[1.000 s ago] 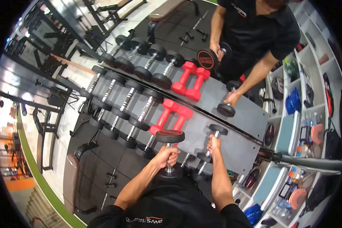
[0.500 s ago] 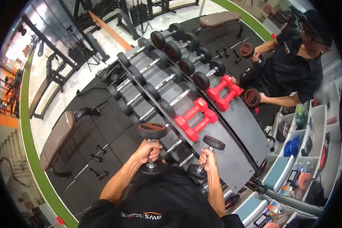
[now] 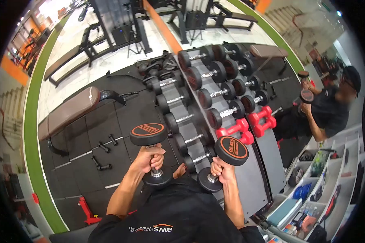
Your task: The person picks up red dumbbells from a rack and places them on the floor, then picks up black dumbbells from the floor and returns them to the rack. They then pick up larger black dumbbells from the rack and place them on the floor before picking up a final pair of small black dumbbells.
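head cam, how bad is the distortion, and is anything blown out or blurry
Head view: strong fisheye, black corners, the dumbbell rack and green floor stripe bow outward; the white floor tiles glare at top left; the dumbbell in the left hand and right hand read sharp; the co-worker at the right edge is soft.

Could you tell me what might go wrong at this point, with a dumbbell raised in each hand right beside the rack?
1. The right hand holds its dumbbell tilted, its upper head close to the rack and the red dumbbells; it might knock them.
2. The left hand grips its dumbbell upright over the person's own body; a slip could drop it on them.
3. A bench and small bars lie on the floor to the left: possible trip hazards.
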{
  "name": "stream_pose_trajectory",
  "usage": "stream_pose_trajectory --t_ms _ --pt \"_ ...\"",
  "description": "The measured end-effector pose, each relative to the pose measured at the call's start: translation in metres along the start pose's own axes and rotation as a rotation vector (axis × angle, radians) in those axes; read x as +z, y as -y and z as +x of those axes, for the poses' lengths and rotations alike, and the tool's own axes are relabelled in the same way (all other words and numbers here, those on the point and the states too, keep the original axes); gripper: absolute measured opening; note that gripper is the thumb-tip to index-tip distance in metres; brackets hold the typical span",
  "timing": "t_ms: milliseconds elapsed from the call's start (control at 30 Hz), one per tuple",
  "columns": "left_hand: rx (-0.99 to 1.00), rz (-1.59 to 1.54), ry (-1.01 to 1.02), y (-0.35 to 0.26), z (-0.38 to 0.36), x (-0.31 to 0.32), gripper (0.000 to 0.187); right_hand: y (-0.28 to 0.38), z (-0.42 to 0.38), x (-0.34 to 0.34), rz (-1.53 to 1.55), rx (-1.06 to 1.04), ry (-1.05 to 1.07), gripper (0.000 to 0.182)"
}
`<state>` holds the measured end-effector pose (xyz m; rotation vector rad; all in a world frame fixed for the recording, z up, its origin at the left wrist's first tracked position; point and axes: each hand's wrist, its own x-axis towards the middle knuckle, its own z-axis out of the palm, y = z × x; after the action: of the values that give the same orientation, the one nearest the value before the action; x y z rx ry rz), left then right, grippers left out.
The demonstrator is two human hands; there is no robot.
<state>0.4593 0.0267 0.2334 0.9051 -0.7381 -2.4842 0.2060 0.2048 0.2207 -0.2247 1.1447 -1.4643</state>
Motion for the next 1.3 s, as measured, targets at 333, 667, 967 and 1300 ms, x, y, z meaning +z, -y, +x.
stream_pose_trajectory --t_ms 333,667,967,1300 --pt "0.320 -0.239 -0.140 -0.037 -0.114 -0.096 0.035 -0.022 0.012 0.136 -0.226 0.012 0.305 0.045" --pt "0.623 -0.350 -0.318 -0.050 -0.218 -0.206 0.037 -0.098 0.042 0.241 -0.321 -0.015 0.518 0.025" --pt "0.809 -0.541 -0.457 -0.036 -0.306 -0.274 0.037 -0.155 0.071 0.311 -0.462 0.021 0.640 0.014" --pt "0.970 -0.662 -0.602 -0.017 -0.356 -0.300 0.037 -0.173 0.083 0.331 -0.605 0.006 0.637 0.006"
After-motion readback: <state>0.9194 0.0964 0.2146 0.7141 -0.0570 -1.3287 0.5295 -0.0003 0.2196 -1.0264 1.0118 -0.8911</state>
